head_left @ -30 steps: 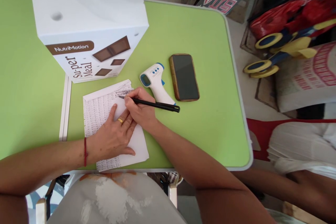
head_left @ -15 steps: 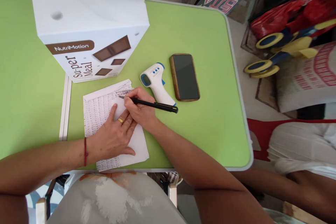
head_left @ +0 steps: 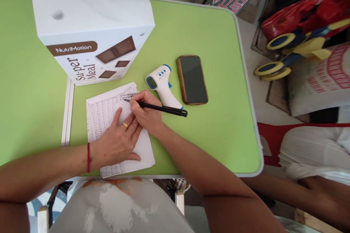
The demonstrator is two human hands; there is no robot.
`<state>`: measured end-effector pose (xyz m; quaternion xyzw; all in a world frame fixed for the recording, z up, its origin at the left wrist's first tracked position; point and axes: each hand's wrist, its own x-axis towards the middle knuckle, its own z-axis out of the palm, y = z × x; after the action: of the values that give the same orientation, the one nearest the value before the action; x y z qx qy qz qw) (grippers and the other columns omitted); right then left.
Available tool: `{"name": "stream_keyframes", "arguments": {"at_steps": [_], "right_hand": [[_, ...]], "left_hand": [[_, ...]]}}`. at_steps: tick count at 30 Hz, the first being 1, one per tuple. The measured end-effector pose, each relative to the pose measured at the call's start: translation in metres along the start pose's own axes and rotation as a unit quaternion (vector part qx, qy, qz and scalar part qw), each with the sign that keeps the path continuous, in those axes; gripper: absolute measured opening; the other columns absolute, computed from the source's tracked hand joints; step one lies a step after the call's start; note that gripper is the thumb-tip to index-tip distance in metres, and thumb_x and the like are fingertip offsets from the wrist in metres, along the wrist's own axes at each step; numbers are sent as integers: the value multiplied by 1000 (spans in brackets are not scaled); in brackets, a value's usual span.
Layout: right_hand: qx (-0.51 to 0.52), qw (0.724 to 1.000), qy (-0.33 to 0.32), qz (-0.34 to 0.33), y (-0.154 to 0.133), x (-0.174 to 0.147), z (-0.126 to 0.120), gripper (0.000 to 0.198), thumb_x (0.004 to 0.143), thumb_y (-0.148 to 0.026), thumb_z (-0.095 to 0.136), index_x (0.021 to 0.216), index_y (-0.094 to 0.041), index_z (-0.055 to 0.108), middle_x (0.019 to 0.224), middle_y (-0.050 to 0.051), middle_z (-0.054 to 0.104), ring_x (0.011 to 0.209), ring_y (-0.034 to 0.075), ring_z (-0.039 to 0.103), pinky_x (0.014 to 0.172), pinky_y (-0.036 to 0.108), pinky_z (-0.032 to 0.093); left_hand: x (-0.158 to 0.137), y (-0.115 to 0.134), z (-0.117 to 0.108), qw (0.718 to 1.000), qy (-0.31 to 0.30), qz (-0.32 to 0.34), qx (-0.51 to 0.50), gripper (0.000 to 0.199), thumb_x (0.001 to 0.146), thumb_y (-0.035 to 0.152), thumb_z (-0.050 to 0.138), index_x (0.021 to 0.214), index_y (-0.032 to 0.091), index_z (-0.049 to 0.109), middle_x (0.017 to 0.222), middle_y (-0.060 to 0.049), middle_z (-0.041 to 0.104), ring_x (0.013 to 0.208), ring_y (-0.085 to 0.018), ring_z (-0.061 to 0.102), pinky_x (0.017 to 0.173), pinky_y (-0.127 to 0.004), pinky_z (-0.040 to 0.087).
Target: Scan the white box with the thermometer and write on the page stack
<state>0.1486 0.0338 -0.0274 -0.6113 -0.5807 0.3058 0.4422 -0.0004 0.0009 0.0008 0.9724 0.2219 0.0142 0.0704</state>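
My right hand [head_left: 147, 111] grips a black pen [head_left: 164, 109], its tip on the upper part of a sheet of paper [head_left: 140, 149]. Rows of small handwriting cover the sheet's left side and top; its lower right is blank. Flat across the paper lies my left hand [head_left: 120, 140], fingers stretched out, with a ring on one finger and a red string at the wrist. Its fingertips meet the side of my right hand. Just beyond the right hand is a white and blue infrared thermometer [head_left: 162, 83], partly covered by hand and pen.
A tall white NutriMotion box [head_left: 93, 14] stands behind the paper on the green table [head_left: 218, 127]. A phone in a brown case [head_left: 193, 79] lies right of the thermometer. At the right are yellow-handled scissors [head_left: 273, 68], a printed sack [head_left: 319, 80] and a seated person's arm [head_left: 279, 189].
The pen's rear end has swung slightly right and down, while its tip stays at nearly the same spot on the paper. My left hand has not visibly moved.
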Motion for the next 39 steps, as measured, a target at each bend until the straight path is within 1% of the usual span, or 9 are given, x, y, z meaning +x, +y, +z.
{"name": "stream_keyframes", "arguments": {"at_steps": [9,22,33,35,37,39], "right_hand": [[-26,1000,4,8,-4,0,0,13,80,-29,51,68,-24,47,58,-5,54,54,12,51,55,28,46],[-21,1000,-5,6,-3,1,0,11,78,-29,51,69,-25,46,58,-4,54,54,13,51,55,29,47],[-20,1000,-15,0,-1,0,0,10,79,-26,52,70,-24,48,61,-5,55,56,13,52,56,28,47],[-16,1000,4,-8,-1,-1,0,11,80,-26,53,70,-24,48,61,-5,54,56,13,52,56,29,47],[-5,998,46,-31,0,-2,-1,10,83,-27,53,73,-24,50,64,-4,56,58,14,54,58,29,49],[-4,994,89,-65,2,-2,-4,8,87,-30,52,81,-24,54,71,-2,61,64,15,58,63,31,52]], "left_hand": [[0,1,1,1000,-1,0,3,95,83,70,62,140,-5,48,142,-30,49,141,-45,37,109,-70,32],[1,1,-2,1000,-14,-1,-2,94,84,69,61,141,-5,47,143,-29,49,142,-45,36,110,-70,32],[1,0,-2,1000,-11,-1,-1,93,83,69,62,140,-4,48,143,-30,48,142,-44,36,110,-69,32],[2,0,-4,1000,-19,-3,-4,93,83,68,63,140,-3,48,144,-29,48,142,-44,35,111,-69,31],[2,0,-7,1000,-27,-8,-10,92,84,66,65,142,-3,46,147,-29,45,143,-43,34,111,-68,31],[1,0,-10,999,-29,-12,-10,88,87,62,63,143,-3,44,149,-29,41,143,-42,35,111,-69,31]]}}
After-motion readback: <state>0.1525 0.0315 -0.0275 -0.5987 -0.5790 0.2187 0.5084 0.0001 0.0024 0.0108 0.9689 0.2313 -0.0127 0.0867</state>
